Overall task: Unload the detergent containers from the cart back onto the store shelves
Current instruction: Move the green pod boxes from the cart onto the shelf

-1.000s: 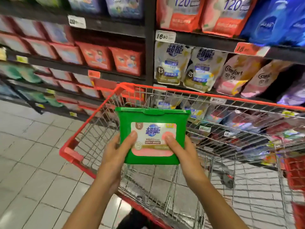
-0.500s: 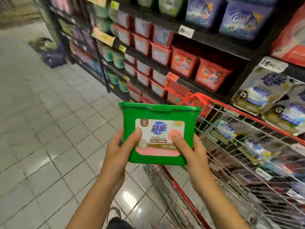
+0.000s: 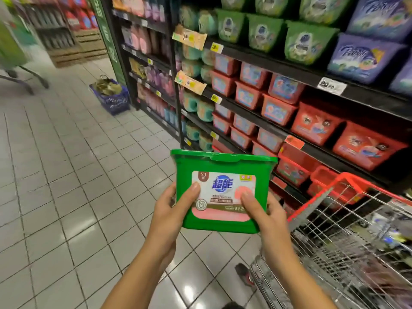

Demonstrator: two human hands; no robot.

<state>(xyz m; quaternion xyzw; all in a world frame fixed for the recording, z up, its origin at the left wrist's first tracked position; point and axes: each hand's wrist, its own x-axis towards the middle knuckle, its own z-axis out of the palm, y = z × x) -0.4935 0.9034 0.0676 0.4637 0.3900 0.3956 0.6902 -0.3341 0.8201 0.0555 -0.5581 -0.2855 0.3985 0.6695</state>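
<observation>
A green detergent container (image 3: 223,166) with a white and pink label is held upright in front of me, over the tiled floor. My left hand (image 3: 169,210) grips its left side, thumb on the label. My right hand (image 3: 265,215) grips its right side, thumb on the label too. The red-rimmed wire cart (image 3: 330,190) stands at the lower right, beside the container. The shelves (image 3: 267,61) on the right carry green, red and purple tubs; matching green tubs (image 3: 265,32) sit on the upper shelf.
A blue shopping basket (image 3: 111,97) with bags sits on the floor by the shelf end at the back left. A green trolley (image 3: 13,52) stands blurred at the far left. Tiled floor (image 3: 66,175) stretches along the aisle to the left.
My view has swung left, away from the cart and along the aisle. The container has come out over the floor, still held in both hands. The cart now lies at the lower right.
</observation>
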